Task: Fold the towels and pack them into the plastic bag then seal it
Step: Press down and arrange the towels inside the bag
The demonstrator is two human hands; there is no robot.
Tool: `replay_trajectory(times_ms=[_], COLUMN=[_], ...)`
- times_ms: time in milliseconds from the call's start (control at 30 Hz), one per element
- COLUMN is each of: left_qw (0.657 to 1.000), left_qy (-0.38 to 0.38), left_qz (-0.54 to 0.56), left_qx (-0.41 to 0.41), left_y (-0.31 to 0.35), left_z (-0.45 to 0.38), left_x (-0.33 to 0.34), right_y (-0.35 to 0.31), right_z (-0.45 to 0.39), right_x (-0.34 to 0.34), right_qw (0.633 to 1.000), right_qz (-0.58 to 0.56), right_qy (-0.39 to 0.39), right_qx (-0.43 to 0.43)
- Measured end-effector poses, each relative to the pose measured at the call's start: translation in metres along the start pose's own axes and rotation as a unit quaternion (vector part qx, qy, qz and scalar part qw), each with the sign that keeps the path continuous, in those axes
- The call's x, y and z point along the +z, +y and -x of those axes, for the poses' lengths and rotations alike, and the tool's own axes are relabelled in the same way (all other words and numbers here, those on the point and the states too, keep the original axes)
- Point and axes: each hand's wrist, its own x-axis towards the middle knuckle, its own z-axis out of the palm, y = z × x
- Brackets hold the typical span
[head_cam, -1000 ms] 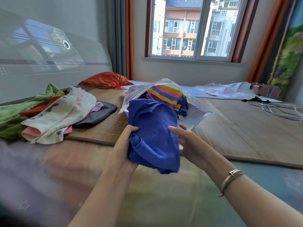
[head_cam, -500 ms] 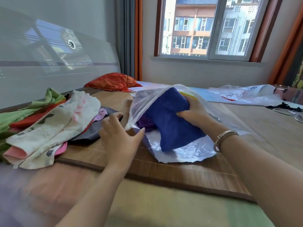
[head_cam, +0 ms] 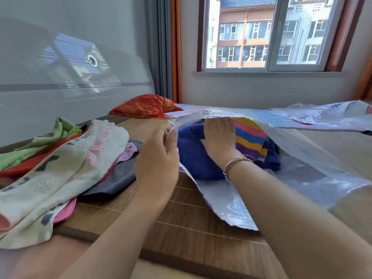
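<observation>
A clear plastic bag (head_cam: 227,202) lies open on the bamboo mat (head_cam: 181,224), its mouth facing me. Inside it a folded blue towel (head_cam: 193,158) sits beside a rainbow-striped towel (head_cam: 251,137). My right hand (head_cam: 219,137) reaches into the bag and presses flat on the blue towel, fingers straight. My left hand (head_cam: 159,158) pinches the bag's upper left edge and holds the mouth up. A heap of unfolded towels (head_cam: 60,164), cream, green, red, pink and grey, lies to the left of the bag.
A glossy grey headboard (head_cam: 60,77) runs along the left. An orange cloth bundle (head_cam: 147,105) lies at the back by the curtain. Another clear plastic bag (head_cam: 322,117) lies at the back right. A window fills the far wall.
The blue towel went from my two hands into the bag. My right hand pushed it deeper and now lies flat on it. My left hand took hold of the bag's edge.
</observation>
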Motion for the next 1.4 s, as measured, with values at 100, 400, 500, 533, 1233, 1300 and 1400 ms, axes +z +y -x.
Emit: replay_trajectory(times_ms=[100, 400, 500, 533, 1233, 1300, 1400], left_qw=[1.000, 0.990, 0.981, 0.979, 0.971, 0.977, 0.986], left_qy=[-0.011, -0.050, -0.075, -0.081, -0.200, -0.184, -0.148], left_qz=[0.006, 0.103, 0.151, 0.163, 0.130, 0.099, 0.033], left_qx=[-0.008, 0.081, 0.091, 0.092, -0.030, -0.044, -0.066], left_y=[-0.003, -0.007, -0.020, -0.025, -0.032, -0.040, -0.069], left_z=[-0.002, -0.002, -0.002, -0.002, 0.028, 0.041, 0.063], left_x=[0.005, 0.027, 0.031, 0.031, -0.037, -0.054, -0.080], right_y=[-0.007, 0.004, -0.013, -0.018, -0.004, -0.010, -0.030], right_z=[0.012, 0.050, 0.029, 0.021, 0.105, 0.122, 0.148], right_x=[0.016, 0.060, 0.076, 0.081, -0.037, -0.056, -0.086], right_qw=[0.997, 0.981, 0.987, 0.987, 0.979, 0.979, 0.950], right_qz=[-0.007, -0.102, -0.075, -0.066, -0.163, -0.199, -0.295], right_qy=[0.077, -0.069, -0.085, -0.108, -0.110, -0.023, 0.058], right_qx=[0.011, -0.149, -0.113, -0.095, -0.057, -0.048, -0.085])
